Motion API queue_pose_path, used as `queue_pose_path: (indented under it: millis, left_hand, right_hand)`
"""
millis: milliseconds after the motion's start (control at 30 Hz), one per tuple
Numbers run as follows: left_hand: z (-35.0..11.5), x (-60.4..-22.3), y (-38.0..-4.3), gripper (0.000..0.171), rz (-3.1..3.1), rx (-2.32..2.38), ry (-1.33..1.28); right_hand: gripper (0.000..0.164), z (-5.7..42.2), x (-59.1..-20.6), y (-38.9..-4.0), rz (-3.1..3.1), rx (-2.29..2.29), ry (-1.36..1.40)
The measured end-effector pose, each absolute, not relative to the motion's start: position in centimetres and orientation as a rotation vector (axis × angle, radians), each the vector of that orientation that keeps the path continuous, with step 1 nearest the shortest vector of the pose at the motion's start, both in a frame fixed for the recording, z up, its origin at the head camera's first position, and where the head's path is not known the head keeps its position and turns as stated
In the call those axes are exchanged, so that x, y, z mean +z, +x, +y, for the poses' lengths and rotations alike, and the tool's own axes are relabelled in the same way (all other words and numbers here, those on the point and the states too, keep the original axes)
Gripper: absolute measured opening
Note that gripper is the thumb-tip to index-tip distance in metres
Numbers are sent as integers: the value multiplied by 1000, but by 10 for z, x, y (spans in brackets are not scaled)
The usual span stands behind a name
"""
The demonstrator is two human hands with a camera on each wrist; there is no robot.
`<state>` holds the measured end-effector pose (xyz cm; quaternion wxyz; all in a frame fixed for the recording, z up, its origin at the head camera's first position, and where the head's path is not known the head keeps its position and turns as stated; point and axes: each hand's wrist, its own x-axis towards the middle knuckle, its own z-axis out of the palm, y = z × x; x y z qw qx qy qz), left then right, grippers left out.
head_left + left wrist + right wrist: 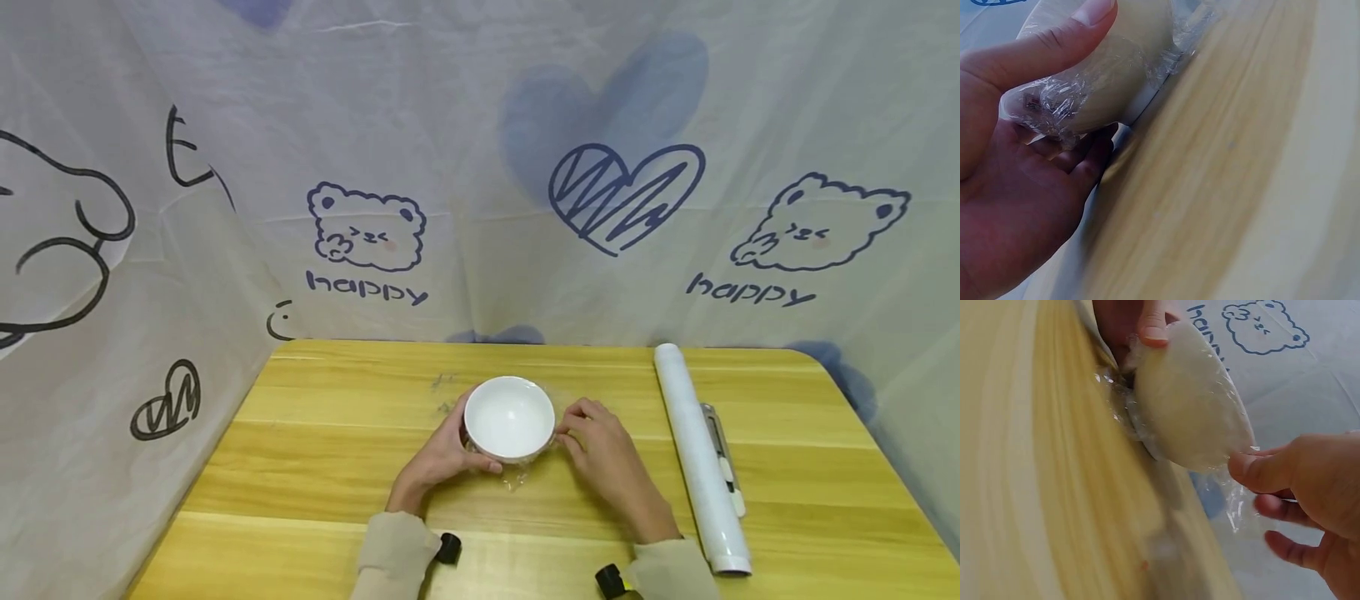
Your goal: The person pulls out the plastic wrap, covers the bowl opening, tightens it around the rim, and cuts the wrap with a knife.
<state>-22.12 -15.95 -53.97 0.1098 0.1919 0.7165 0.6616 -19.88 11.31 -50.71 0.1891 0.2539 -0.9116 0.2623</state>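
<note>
A white bowl sits upright near the middle of the wooden table. Clear cling film clings in crumpled folds to its outside. My left hand grips the bowl from the left, thumb on the near side and fingers reaching round beneath and behind. At the bowl's right edge, my right hand pinches the film between thumb and index finger, while the other fingers are loosely bent. A loose flap of film hangs below that pinch in the right wrist view. The left fingertips are partly hidden by the bowl.
A long white roll of cling film lies to the right on the table. Beside it is a grey and white utility knife. A printed cloth hangs behind the table and along its sides.
</note>
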Motion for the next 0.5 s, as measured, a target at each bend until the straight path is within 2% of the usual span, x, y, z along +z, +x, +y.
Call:
queue_pose_path:
  millis: [500]
  left_hand:
    - [-160,-540,-222,123,2125,1939,564]
  right_hand:
    - [20,124,-492,-194,-2562,898,821]
